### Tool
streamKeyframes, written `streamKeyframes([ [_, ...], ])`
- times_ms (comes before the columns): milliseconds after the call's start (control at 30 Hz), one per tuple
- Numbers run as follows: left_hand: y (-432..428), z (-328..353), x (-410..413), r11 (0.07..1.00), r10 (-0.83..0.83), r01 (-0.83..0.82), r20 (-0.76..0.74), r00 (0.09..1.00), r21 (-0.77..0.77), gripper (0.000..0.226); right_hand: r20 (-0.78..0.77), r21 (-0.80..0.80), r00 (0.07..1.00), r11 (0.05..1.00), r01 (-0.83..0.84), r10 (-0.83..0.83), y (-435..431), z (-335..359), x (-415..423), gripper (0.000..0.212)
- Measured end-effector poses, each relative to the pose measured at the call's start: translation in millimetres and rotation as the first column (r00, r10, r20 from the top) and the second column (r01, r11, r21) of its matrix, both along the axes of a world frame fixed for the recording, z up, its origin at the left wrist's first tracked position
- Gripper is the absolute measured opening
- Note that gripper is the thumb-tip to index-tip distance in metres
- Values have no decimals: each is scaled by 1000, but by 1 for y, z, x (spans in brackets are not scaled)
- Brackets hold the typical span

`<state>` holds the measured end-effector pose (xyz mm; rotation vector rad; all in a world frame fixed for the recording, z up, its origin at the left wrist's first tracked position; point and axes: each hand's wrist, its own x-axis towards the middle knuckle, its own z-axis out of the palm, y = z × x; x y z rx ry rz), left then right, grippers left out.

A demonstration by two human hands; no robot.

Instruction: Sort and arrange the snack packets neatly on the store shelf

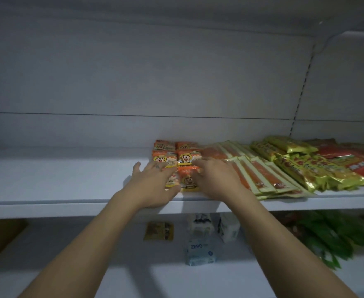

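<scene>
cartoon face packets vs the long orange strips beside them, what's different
Shape: the cartoon face packets are small and squarish, the long orange strips narrow and long. Print: the packets show a smiling face, the strips are orange with pale edges. Layout: the packets sit in two columns, the strips overlap side by side. Both lie flat on the same shelf.

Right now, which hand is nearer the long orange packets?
Right. The right hand lies just beside the left edge of the long orange packets. The left hand is farther left, on the small cartoon packets.
</scene>
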<state>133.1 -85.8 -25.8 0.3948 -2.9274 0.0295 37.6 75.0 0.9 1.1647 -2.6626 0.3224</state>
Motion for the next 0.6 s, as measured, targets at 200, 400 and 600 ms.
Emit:
streamKeyframes([
  [200,28,-16,9,998,5,-5,-14,1000,59,55,-72,43,990,992,-122,125,19,-22,13,30],
  [400,41,-19,12,993,76,-74,-16,997,97,57,-43,27,982,983,-182,183,23,-35,14,35],
  [600,60,-11,20,994,106,-106,-40,994,-20,63,-75,4,975,977,-211,211,39,-34,15,46],
])
